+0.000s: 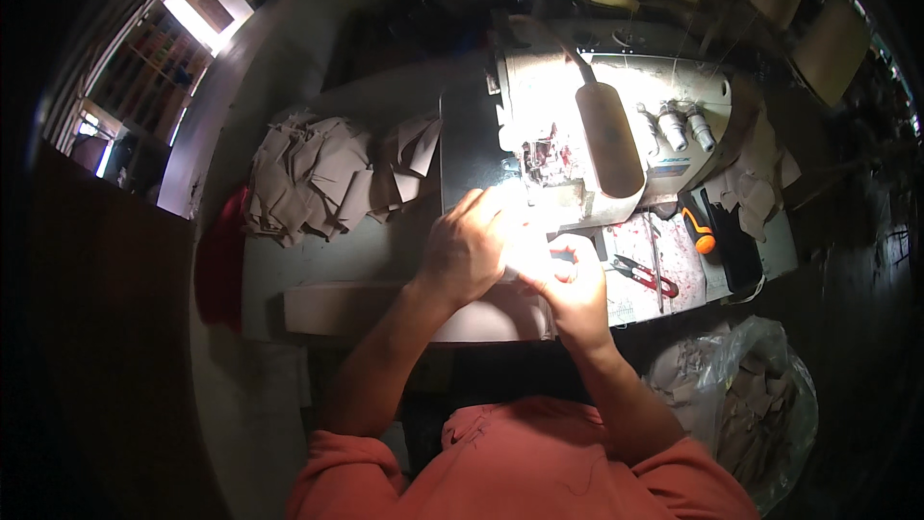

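Under the bright lamp, my left hand (466, 248) bends its fingers over a pale piece of fabric (521, 243) in front of the sewing machine (664, 87). Glare washes out the left fingertips and most of the fabric. My right hand (580, 297) is close beside it, thumb and forefinger curled together at the fabric's right side. The needle area (547, 159) lies just beyond both hands. Below my wrists, a long folded beige cloth (322, 310) stretches along the table's front edge.
A heap of beige fabric pieces (308, 173) lies on the left. Red-handled thread snips (647, 275) and an orange-and-black tool (701, 231) lie right of my hands. A clear plastic bag of scraps (770, 395) stands at lower right. Thread cones (833, 48) stand behind the machine.
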### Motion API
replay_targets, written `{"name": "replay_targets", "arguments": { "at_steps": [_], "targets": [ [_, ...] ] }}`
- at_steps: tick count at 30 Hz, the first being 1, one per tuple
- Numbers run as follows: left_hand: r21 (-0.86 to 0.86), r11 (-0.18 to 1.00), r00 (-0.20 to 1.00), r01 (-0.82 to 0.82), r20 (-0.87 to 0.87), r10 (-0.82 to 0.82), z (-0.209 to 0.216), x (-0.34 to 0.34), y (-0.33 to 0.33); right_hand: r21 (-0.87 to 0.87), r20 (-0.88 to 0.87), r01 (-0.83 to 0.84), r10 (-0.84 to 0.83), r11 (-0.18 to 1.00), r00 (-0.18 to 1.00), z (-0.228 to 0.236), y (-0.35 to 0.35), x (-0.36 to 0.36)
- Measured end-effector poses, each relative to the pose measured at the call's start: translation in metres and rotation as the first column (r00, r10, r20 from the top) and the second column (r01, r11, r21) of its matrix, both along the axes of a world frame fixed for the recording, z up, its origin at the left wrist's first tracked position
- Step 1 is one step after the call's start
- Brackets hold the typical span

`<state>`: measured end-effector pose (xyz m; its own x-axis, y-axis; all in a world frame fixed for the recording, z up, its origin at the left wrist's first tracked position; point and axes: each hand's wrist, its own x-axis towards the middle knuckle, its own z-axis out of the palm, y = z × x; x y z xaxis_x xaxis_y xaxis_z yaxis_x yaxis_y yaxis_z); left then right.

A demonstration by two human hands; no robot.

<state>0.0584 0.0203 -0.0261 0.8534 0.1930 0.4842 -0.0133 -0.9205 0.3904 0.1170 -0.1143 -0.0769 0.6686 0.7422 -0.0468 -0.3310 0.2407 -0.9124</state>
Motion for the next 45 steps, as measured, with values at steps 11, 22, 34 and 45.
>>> {"name": "replay_targets", "arguments": {
  "at_steps": [11, 22, 34, 45],
  "targets": [
    [-0.030, 1.000, 0.997, 0.004, -0.080, -0.006, -0.004, 0.020, 0.023, -0.073, 0.057, -0.005, 0.009, 0.997, 0.998, 0.014, 0.014, 0.009],
    [-0.171, 0.985, 0.998, -0.034, -0.060, 0.024, -0.012, 0.017, 0.034, -0.095, 0.102, -0.081, 0.091, 0.992, 0.991, 0.014, 0.016, 0.015],
    [-0.159, 0.964, 0.935, -0.213, 0.253, 0.249, -0.019, 0.012, 0.079, -0.124, 0.093, -0.023, 0.034, 0.992, 0.995, 0.000, -0.051, 0.007],
    [-0.343, 0.936, 0.996, -0.081, -0.061, 0.064, -0.059, -0.045, -0.032, -0.211, 0.128, -0.055, 0.083, 0.976, 0.988, 0.010, -0.068, -0.002]
  ]
}}
